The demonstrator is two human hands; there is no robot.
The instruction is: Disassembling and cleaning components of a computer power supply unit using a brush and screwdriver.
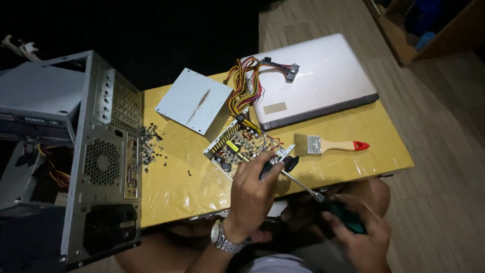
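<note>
A bare power supply circuit board lies on the yellow table, with a bundle of coloured wires running off its far end. My left hand grips the board's near corner by a black part. My right hand holds a screwdriver with a dark green handle. Its shaft points up-left, and the tip touches the board's corner by my left fingers. A watch is on my left wrist.
A grey metal power supply cover lies beyond the board. A closed silver laptop and a paint brush with a red-tipped handle sit to the right. An open computer case stands at the left, with several loose screws beside it.
</note>
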